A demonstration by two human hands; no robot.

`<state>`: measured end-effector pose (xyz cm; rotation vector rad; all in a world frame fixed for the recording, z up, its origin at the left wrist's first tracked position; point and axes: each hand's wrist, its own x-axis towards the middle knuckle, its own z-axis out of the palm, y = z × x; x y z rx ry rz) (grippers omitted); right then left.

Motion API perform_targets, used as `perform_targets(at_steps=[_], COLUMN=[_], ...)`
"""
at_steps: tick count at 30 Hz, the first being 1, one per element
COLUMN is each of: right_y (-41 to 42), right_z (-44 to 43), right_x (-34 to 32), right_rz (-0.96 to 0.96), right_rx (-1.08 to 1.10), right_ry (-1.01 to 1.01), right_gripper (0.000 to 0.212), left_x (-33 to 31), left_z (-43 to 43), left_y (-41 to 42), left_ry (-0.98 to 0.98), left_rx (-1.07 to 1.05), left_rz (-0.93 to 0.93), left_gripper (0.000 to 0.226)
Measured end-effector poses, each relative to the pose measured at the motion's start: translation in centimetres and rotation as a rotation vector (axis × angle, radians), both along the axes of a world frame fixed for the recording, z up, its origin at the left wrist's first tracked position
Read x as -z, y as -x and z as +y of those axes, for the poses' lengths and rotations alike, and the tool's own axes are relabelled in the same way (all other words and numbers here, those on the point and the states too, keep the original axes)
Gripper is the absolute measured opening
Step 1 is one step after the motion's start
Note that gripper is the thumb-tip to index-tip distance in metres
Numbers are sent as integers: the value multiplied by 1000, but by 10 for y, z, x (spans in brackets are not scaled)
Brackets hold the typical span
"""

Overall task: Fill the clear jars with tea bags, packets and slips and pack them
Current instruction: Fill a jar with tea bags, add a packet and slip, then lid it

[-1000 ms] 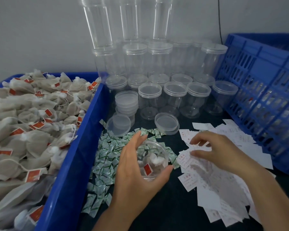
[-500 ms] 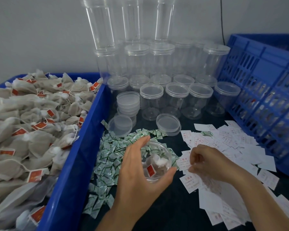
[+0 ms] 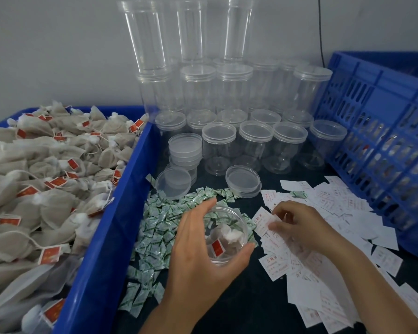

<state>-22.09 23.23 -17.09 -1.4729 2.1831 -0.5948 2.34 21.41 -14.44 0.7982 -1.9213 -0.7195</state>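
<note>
Places here are given from the open jar [image 3: 237, 220], which sits near the front of the dark surface [image 3: 251, 307].

Far to the left of the jar, a blue bin [image 3: 111, 237] is heaped with tea bags [image 3: 46, 189], each with a red tag. Just left of the jar, and spreading behind and in front of it, is a drift of small green packets [image 3: 159, 227]. The jar seems to stand partly on them.

The left hand [image 3: 198, 256] comes at the jar from the near-left side. Its grip is curled round the wall, fingers at the far rim and thumb at the near-right rim. At least one tagged tea bag lies inside. I cannot tell whether a packet is in there too.

Behind the jar are loose lids [image 3: 243, 180] and rows of lidded empty jars [image 3: 255, 145].

Just right of the jar, the right hand [image 3: 299, 225] has its grip pinching a white slip [image 3: 263, 221], whose free end points toward the jar mouth. Further right lie more slips [image 3: 336, 206], overlapping one another, and far right stands a blue crate [image 3: 384, 141].

The likeliest trouble is a second slip clinging to the pinched one, since they lie stacked. The slip could also catch on the rim or the left thumb and fall outside. With packets underneath, the jar may rock if the left hand loosens.
</note>
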Motion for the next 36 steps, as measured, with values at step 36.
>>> perform_targets(at_steps=[36], right_y=[-102], right_z=[3], right_x=[-83], right_rz=[18], right_rx=[-349], right_ry=[235], right_gripper=[11], left_x=[3], left_z=[2], left_y=[-1], left_ry=[-91], left_rx=[-26], left_rz=[-12], left_gripper=[83])
